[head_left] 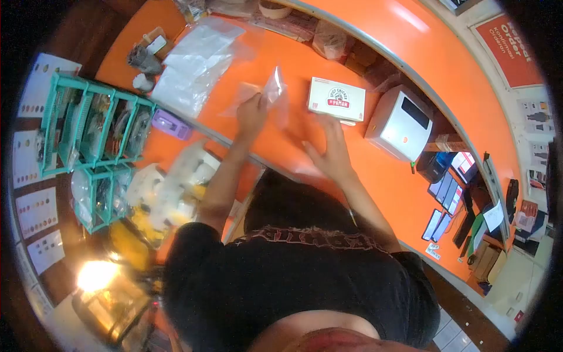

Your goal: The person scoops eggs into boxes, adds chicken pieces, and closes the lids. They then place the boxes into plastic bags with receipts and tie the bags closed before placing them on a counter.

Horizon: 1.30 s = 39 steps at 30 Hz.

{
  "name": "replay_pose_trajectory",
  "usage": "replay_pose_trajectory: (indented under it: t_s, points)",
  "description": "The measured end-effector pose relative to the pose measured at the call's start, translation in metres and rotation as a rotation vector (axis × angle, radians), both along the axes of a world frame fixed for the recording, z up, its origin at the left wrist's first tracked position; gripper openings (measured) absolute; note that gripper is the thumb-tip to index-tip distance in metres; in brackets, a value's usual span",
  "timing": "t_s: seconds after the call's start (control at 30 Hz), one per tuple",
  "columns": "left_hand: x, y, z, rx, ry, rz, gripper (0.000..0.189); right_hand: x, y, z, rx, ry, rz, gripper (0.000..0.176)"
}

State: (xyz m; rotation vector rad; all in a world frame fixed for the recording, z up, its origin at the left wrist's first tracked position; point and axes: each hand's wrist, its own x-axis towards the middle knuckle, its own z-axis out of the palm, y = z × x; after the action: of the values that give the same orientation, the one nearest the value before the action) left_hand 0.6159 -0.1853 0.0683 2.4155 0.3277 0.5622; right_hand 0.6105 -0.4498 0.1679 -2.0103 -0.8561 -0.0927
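On the orange counter (pixel 281 141), my left hand (pixel 252 114) is closed on a clear plastic bag (pixel 274 92), which stands up from the fingers and is partly blurred. My right hand (pixel 333 154) is spread and holds nothing, its fingertips just below a white box (pixel 328 94) with red print reading "Spicy Chicken". The box lies flat to the right of the bag. Behind my left hand, a stack of clear plastic bags (pixel 190 70) spreads over the counter.
A white printer (pixel 399 126) stands right of the box. Farther right are several phones (pixel 447 192). Teal baskets (pixel 97 126) with packets, a purple device (pixel 171 124) and a bright lamp (pixel 97 277) are at left. A raised ledge (pixel 404 35) borders the counter.
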Motion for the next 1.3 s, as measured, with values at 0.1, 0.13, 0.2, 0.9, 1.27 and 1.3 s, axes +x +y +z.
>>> replay_pose_trajectory:
  t_s: [0.1,0.13,0.2,0.9,1.27,1.3]
  points:
    - [-0.057,-0.014,0.061,-0.479,-0.038,-0.211,0.026,0.006,0.033,0.032,0.14,0.16,0.056,0.047]
    - [-0.074,-0.016,0.077,-0.536,0.062,-0.179,0.026,0.005,0.041,0.038,0.112,0.342,0.172,0.049]
    - [-0.104,-0.018,0.109,-0.652,0.26,-0.111,0.028,0.016,0.047,0.025,-0.328,0.497,0.382,0.041]
    - [-0.237,-0.052,0.188,-0.378,-0.005,0.517,0.04,-0.022,0.078,0.022,0.357,1.318,0.631,0.022]
    - [-0.28,-0.055,0.199,-0.584,-0.067,0.39,0.033,-0.003,0.087,0.046,-0.045,1.134,1.146,0.026]
    - [-0.282,-0.056,0.199,-0.541,-0.065,0.388,0.033,-0.004,0.089,0.052,-0.093,1.173,1.114,0.028]
